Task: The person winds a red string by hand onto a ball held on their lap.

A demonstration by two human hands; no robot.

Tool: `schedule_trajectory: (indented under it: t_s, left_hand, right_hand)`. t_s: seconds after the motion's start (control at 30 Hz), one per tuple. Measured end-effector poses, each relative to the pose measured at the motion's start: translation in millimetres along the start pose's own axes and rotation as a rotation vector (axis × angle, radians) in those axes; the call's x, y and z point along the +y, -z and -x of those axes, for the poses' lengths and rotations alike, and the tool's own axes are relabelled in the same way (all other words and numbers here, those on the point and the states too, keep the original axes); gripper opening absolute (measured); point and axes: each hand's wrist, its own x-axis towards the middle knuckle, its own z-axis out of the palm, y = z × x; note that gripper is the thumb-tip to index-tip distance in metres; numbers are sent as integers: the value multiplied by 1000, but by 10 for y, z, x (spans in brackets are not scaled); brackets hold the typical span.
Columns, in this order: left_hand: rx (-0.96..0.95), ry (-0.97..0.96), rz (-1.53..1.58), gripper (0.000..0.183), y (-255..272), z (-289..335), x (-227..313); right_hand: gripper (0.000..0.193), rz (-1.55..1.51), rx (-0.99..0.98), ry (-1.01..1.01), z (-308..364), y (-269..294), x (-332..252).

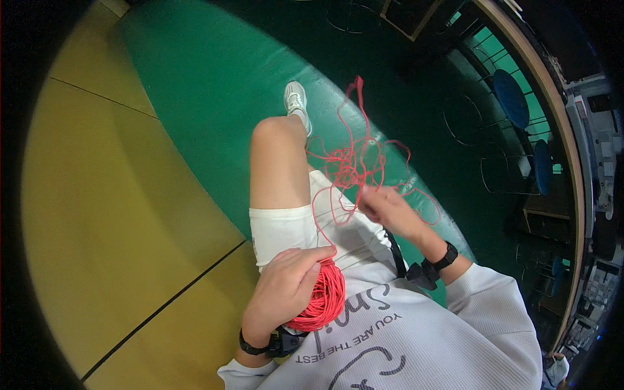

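Observation:
My left hand point(283, 286) is closed round a thick wound bundle of red cord point(325, 300), held close to my shirt front. From the top of this bundle, near the thumb, a single strand runs up to a loose tangle of the same cord point(348, 168). My right hand point(390, 209), slightly blurred, has its fingers closed on the near side of that tangle. Loops hang over my white shorts point(283, 231) and spread to the right. One bunched end stands out at the far side. What lies inside my left palm is hidden.
Yellow surface point(130, 214) with dark seams lies to the left, beside a green one point(201, 97) under my leg. Blue round stools point(510, 97) with metal legs are at the right, near a long table edge point(569, 143) with equipment beyond it.

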Motion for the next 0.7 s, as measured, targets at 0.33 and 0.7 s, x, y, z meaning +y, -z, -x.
schedule_trajectory:
  t_s: [0.33,0.7]
  left_hand:
    - [57,-44,46,27,13,133,-43]
    - [53,-26,19,24,-6,71,-27]
  right_hand:
    - [25,1031,394,234,-96,896,878]
    - [13,435,515,227,-136,734,336]
